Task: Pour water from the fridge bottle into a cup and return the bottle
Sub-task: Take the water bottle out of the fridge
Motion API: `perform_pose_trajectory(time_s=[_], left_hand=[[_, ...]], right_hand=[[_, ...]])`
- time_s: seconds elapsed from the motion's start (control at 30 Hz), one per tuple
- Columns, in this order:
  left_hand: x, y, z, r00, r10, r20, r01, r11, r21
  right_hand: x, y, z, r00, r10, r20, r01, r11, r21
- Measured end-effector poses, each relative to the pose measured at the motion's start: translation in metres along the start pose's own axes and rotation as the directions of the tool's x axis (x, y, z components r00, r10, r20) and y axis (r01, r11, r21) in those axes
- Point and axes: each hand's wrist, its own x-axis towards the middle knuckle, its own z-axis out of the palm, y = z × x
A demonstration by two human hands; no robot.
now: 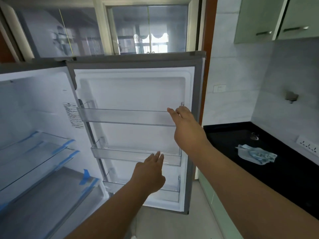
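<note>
The fridge door [198, 94] stands wide open in front of me, its three clear door bins holding nothing. My right hand [186, 125] reaches with straight fingers to the right end of the top door bin [124, 116]. My left hand [148, 171] is stretched out flat, fingertips at the front of the middle door bin [120, 154]. Neither hand holds anything. No bottle shows in the fridge or the door. A small clear glass cup [254, 136] seems to stand on the black counter at the right.
The fridge interior [34, 118] at left has glass shelves with blue tape. The black counter [276, 169] to the right carries a crumpled pale blue cloth [255, 155] and a wall socket strip [308, 145]. Green cabinets hang above the counter.
</note>
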Motion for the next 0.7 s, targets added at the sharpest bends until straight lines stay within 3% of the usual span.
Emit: perform_pose_trajectory(time_s=[0.17,0.4,0.5,0.6,0.7], left_hand=[[0.020,0.004,0.017,0.996,-0.086,-0.011,0.086,0.995,-0.053],[0.032,-0.007,0.002,0.996,-0.057,-0.068,0.050,0.994,-0.101],[0.027,-0.031,-0.016,0.983,-0.084,-0.163,0.068,0.993,-0.100],[0.013,-0.067,-0.038,0.960,-0.152,-0.234,0.120,0.982,-0.145],[-0.011,-0.117,-0.058,0.924,-0.252,-0.289,0.208,0.962,-0.176]], right_hand=[[0.014,0.014,0.004,1.000,-0.001,0.000,0.001,0.999,-0.035],[0.019,0.003,-0.002,0.997,-0.029,-0.066,0.018,0.986,-0.166],[0.018,-0.023,0.001,0.987,-0.131,-0.096,0.124,0.990,-0.073],[0.020,-0.054,0.017,0.979,-0.204,-0.001,0.203,0.974,0.095],[0.029,-0.091,0.041,0.966,-0.237,0.103,0.222,0.964,0.144]])
